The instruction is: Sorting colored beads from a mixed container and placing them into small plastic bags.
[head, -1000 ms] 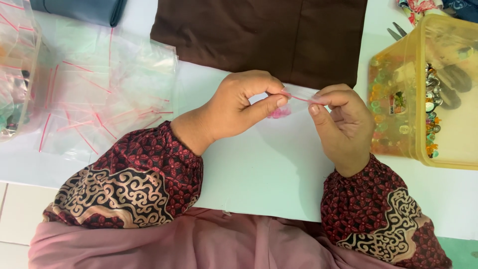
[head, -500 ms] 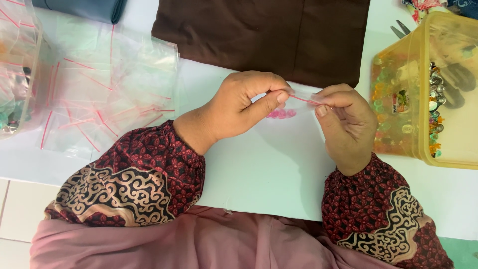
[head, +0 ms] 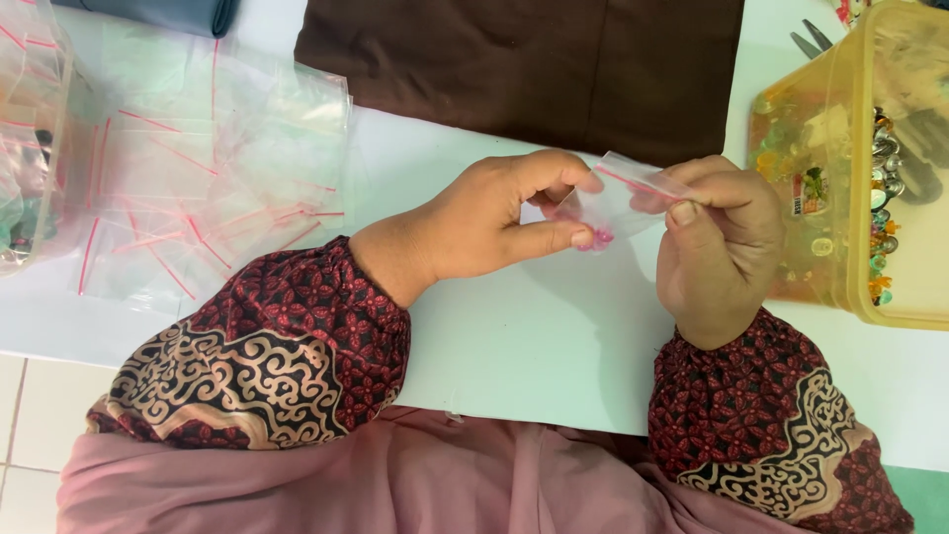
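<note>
Two hands pinching one small clear zip bag (head: 618,203), red-striped, pink bead inside: left hand (head: 494,222) bottom, right hand (head: 717,242) top.

Small clear zip bag (head: 623,198), red seal strip, held above table centre; loose heap of clear red-striped zip bags (head: 208,188) at left; yellow translucent plastic tub (head: 860,297) at right edge

Illumination is bright, even and diffuse. Soft shadows fall beneath both hands on the white tabletop (head: 554,366). The clear plastic zip bags (head: 208,188) show mild glare. Focus is sharp throughout.
</note>
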